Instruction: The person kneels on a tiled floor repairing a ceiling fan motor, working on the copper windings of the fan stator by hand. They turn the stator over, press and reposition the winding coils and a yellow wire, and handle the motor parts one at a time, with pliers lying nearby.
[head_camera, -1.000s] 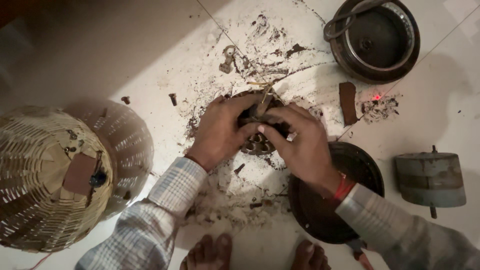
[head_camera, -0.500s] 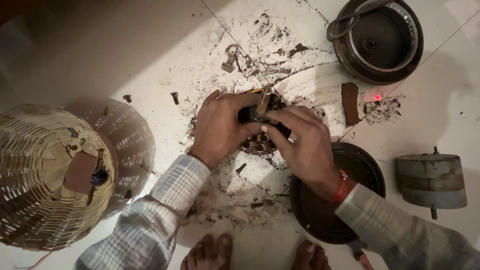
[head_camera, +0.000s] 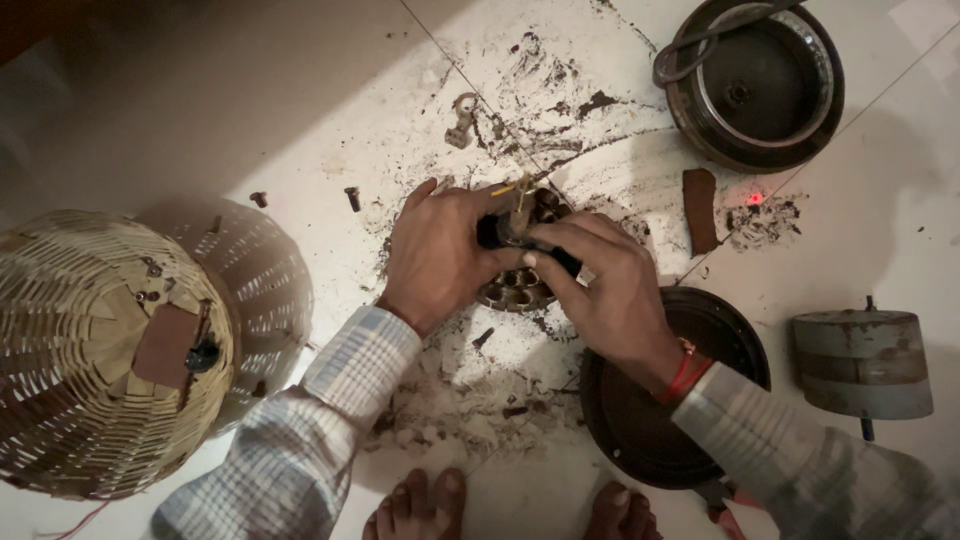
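Wound motor core (head_camera: 520, 285) on the floor tiles (head_camera: 300, 120), centre of scene, amid rust crumbs. Left hand (head_camera: 435, 255) clamps its left edge; right hand (head_camera: 600, 290) fingers pinch a thin tool (head_camera: 520, 200) at its top. Likely heavy, stiff, gritty; grip the metal rim, spare the windings.

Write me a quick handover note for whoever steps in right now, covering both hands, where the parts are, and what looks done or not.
Left hand: wrapped around the left side of the round winding core, steadying it on the floor.
Right hand: on the core's right side, fingertips at the small yellowish piece sticking up from its top; exact grip hidden.
Around: dark round cover under the right wrist, open round housing top right, grey cylinder far right, woven cage left, loose screws and dirt on the tiled floor.
Done: unit is apart, parts spread out.
Left: core not yet set down free; nothing reassembled.
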